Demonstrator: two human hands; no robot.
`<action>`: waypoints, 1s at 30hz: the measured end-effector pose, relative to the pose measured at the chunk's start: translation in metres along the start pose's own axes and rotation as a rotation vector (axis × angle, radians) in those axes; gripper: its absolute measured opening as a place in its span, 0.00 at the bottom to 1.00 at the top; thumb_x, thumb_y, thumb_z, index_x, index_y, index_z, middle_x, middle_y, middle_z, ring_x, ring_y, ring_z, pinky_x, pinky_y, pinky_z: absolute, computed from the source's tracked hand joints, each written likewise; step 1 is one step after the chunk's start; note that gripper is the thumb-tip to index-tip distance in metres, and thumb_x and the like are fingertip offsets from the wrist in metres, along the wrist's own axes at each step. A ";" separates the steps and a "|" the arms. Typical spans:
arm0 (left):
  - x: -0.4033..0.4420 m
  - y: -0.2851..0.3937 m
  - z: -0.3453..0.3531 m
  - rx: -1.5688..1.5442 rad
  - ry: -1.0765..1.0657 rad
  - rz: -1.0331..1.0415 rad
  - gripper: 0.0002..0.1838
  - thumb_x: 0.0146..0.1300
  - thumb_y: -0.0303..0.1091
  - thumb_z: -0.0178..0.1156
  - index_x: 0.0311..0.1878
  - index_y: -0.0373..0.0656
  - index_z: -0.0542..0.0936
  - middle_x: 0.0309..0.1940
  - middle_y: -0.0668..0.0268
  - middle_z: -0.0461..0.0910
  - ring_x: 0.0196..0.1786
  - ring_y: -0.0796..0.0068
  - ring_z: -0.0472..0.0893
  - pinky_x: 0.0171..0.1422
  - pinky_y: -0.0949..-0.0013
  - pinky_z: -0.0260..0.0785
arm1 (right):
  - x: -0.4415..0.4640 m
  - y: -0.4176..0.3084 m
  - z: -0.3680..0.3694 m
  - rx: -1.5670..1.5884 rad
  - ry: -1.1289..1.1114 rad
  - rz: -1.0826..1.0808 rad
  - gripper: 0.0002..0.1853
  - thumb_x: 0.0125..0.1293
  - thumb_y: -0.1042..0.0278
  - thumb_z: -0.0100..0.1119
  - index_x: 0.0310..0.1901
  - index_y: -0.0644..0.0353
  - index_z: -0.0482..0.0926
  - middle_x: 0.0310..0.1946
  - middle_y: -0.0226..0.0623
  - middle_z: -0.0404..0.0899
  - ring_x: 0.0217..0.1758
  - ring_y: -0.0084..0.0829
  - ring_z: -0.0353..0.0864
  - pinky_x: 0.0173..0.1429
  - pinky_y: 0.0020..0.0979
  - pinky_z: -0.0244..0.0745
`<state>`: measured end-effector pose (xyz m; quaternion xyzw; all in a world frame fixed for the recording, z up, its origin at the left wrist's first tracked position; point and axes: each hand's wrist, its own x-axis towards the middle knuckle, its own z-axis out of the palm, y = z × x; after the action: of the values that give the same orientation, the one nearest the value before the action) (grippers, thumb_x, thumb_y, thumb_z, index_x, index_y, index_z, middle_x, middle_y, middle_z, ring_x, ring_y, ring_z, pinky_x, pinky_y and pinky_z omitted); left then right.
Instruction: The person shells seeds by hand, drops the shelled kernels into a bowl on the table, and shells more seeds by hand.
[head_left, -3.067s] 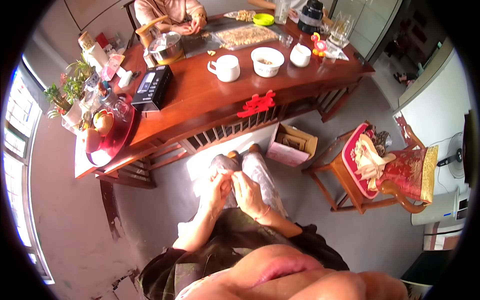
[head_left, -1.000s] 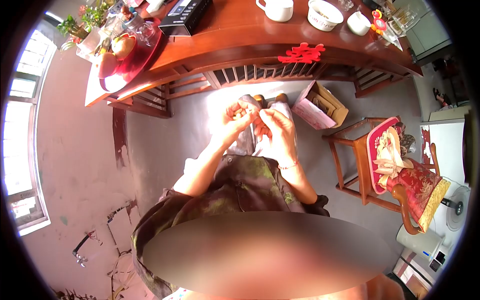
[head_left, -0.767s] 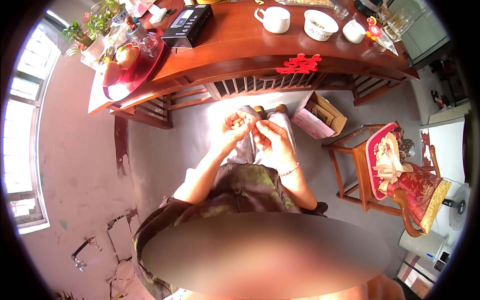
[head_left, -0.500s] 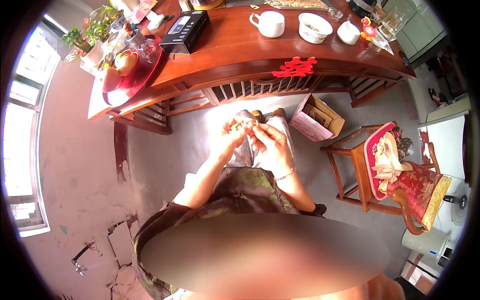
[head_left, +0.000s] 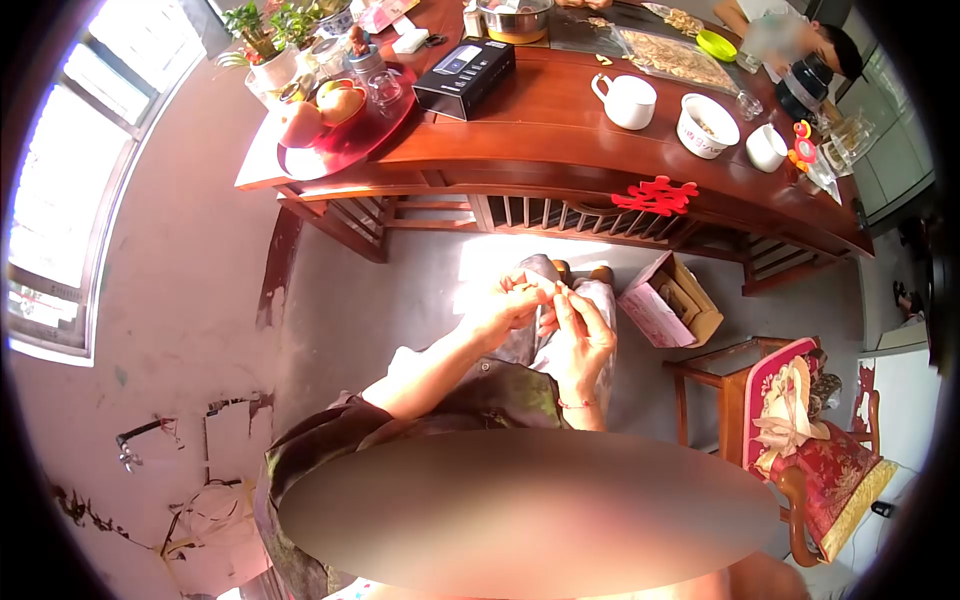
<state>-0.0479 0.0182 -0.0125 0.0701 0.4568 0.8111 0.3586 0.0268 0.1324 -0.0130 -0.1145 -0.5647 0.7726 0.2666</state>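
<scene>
My left hand (head_left: pixel 512 303) and my right hand (head_left: pixel 584 335) are raised over my lap, fingertips meeting. Both are closed in a pinch around something small and pale that I cannot make out. A beaded bracelet (head_left: pixel 576 405) circles my right wrist. Beyond the hands stands a red-brown wooden table (head_left: pixel 560 150). On it are a white mug (head_left: pixel 629 102), a white bowl (head_left: pixel 708 128) with lettering and small bits inside, and a small white cup (head_left: pixel 767 148).
A pink cardboard box (head_left: pixel 655 305) sits on the floor at right, near a wooden chair (head_left: pixel 735 400) with red cushions. A black box (head_left: pixel 466 78) and a red tray (head_left: pixel 365 145) of fruit lie on the table. Another person (head_left: pixel 840 50) is at its far right.
My view has tilted up and shifted left, so the table's far side and another person now show. Both hands stay pinched together, with the right hand's fingers pointing more upward.
</scene>
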 end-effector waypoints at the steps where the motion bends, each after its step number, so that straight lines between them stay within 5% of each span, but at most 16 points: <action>1: -0.001 -0.002 0.000 0.025 0.022 -0.004 0.06 0.63 0.33 0.61 0.38 0.40 0.79 0.18 0.76 0.71 0.15 0.91 0.56 0.19 0.81 0.43 | -0.001 0.000 -0.001 -0.007 0.001 -0.012 0.07 0.63 0.81 0.58 0.43 0.70 0.80 0.34 0.37 0.80 0.27 0.22 0.80 0.26 0.21 0.78; 19: 0.006 -0.023 0.009 0.010 0.076 0.110 0.05 0.64 0.31 0.56 0.37 0.39 0.77 0.17 0.76 0.68 0.16 0.90 0.59 0.19 0.82 0.49 | -0.003 -0.004 -0.004 -0.181 0.050 -0.141 0.07 0.64 0.82 0.57 0.42 0.71 0.80 0.37 0.39 0.80 0.29 0.22 0.80 0.29 0.21 0.77; 21: 0.000 -0.013 0.026 0.065 0.188 0.075 0.06 0.65 0.31 0.56 0.37 0.39 0.77 0.17 0.76 0.67 0.16 0.90 0.60 0.21 0.81 0.53 | 0.002 0.006 -0.006 -0.369 0.092 -0.401 0.07 0.64 0.81 0.57 0.43 0.70 0.80 0.35 0.38 0.80 0.29 0.22 0.80 0.29 0.21 0.77; 25: 0.000 -0.020 0.015 -0.032 0.051 0.097 0.08 0.66 0.33 0.56 0.37 0.37 0.76 0.17 0.73 0.66 0.18 0.85 0.62 0.24 0.79 0.57 | -0.005 -0.006 -0.003 -0.291 0.081 -0.238 0.07 0.64 0.80 0.58 0.43 0.69 0.80 0.32 0.35 0.80 0.27 0.21 0.80 0.29 0.21 0.78; 30: 0.000 -0.016 0.017 0.018 0.020 0.068 0.10 0.66 0.35 0.57 0.36 0.37 0.76 0.17 0.73 0.66 0.20 0.83 0.64 0.24 0.78 0.58 | -0.007 0.006 -0.004 0.248 0.114 0.175 0.10 0.64 0.77 0.58 0.46 0.70 0.79 0.32 0.36 0.81 0.25 0.22 0.78 0.30 0.21 0.75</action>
<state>-0.0319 0.0349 -0.0150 0.0807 0.4647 0.8193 0.3259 0.0332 0.1306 -0.0205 -0.1729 -0.4371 0.8488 0.2420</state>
